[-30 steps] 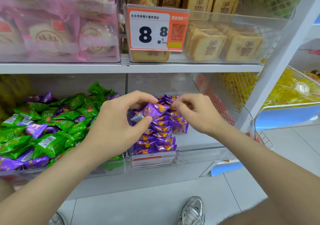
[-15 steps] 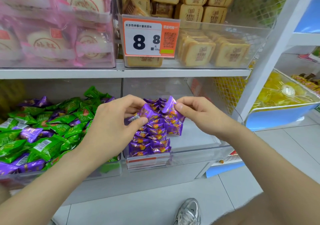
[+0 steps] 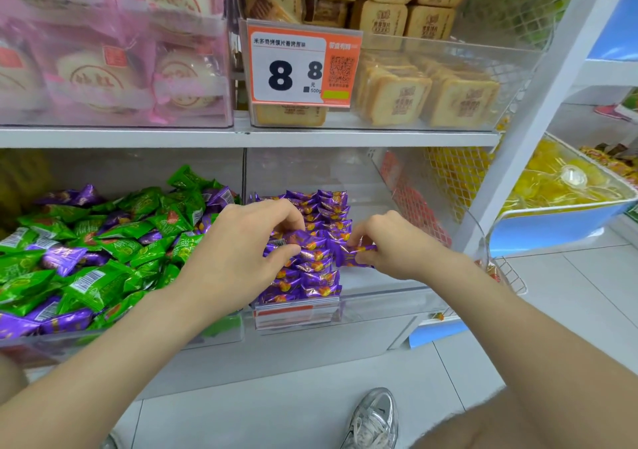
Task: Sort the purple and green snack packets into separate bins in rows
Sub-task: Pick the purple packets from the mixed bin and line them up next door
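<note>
A clear bin (image 3: 390, 293) on the lower shelf holds rows of purple snack packets (image 3: 317, 276) along its left side. My left hand (image 3: 238, 255) pinches one purple packet (image 3: 303, 240) between thumb and fingers above those rows. My right hand (image 3: 393, 248) pinches another purple packet (image 3: 352, 253) at the right edge of the rows. The clear bin to the left (image 3: 121, 336) is heaped with mixed green packets (image 3: 103, 276) and loose purple packets (image 3: 62, 259).
The upper shelf (image 3: 241, 136) carries bins of pink-wrapped cakes (image 3: 103, 69) and toast slices (image 3: 428, 93) behind a price tag (image 3: 303, 65). A blue bin of yellow sweets (image 3: 559, 214) stands at right. A silver shoe (image 3: 373, 421) rests on the tiled floor.
Both hands have lowered their purple packets toward the rows. The right hand's packet, held upright before, now lies flat at the right edge of the rows.
</note>
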